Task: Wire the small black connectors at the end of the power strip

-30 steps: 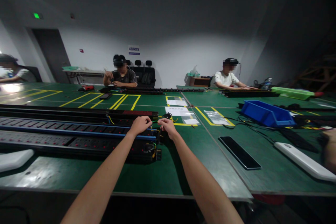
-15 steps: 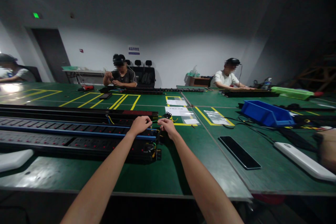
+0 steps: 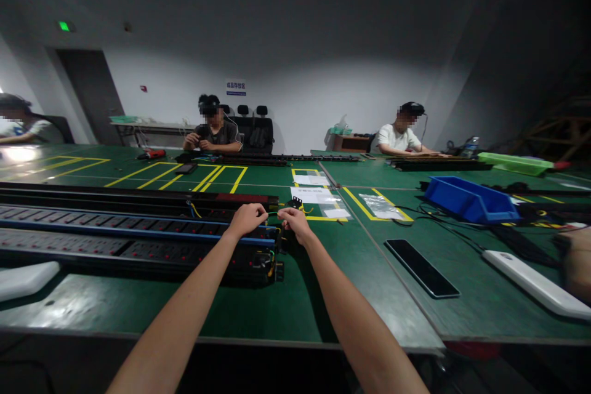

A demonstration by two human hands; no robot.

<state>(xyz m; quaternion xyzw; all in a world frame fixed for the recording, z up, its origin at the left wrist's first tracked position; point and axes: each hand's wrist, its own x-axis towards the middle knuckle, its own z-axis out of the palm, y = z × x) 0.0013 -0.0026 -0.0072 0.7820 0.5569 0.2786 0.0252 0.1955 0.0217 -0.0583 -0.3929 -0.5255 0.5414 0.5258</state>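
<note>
A thin green-yellow wire runs between my two hands at the right end of the long black socket strips. My left hand pinches the wire's left part above the strips. My right hand has its fingertips closed on the other side of the wire, just past the strip ends. Behind the right hand stands a small black bracket with yellow wire near it. More yellow and green wires stick out of the nearest strip's end.
On the green table lie a phone, a white device, a blue bin, papers and a plastic bag. Another white object is at left. People sit across the table; another person's arm shows at the right edge.
My hands and the wire between them look nearly unmoved. Across the table, one person's raised hand has lowered slightly.
</note>
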